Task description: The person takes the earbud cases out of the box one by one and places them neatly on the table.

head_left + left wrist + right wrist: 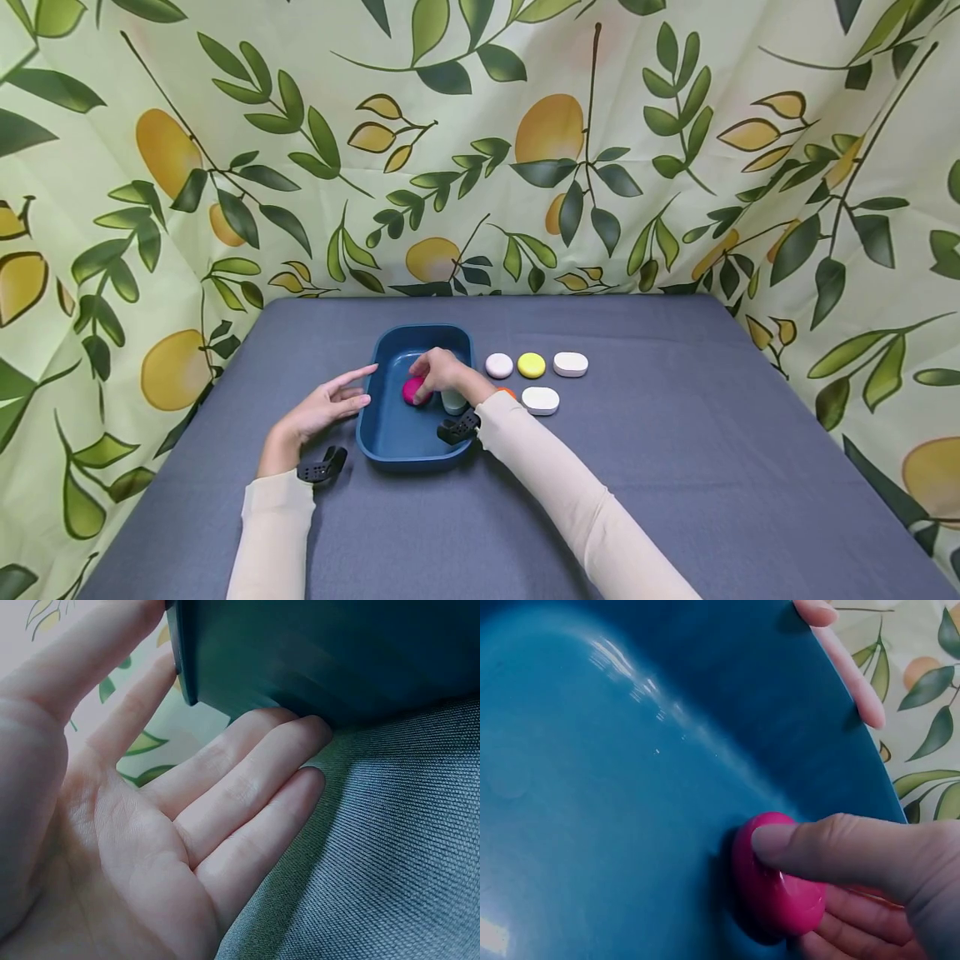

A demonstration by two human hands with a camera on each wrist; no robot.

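Observation:
A blue rectangular bin [401, 437] with rounded corners stands on the table. Inside it, my right hand [444, 371] pinches a glossy pink rounded disc [784, 900] between thumb and fingers, low over the bin's floor. In the head view the pink disc [412, 390] is partly covered by that hand. A grey-green piece [453, 402] lies in the bin beneath the right wrist, partly hidden. At the bin's left wall is my left hand [322, 408], its fingers extended; in the left wrist view these fingers [255, 772] touch the outside of the wall and hold nothing.
Right of the bin lie a pale pink disc [498, 366], a yellow disc [532, 365] and two white oval pieces, one behind [571, 364] and one nearer [541, 401]. An orange piece [507, 392] is mostly hidden by the right forearm. Patterned cloth [480, 192] hangs behind the table.

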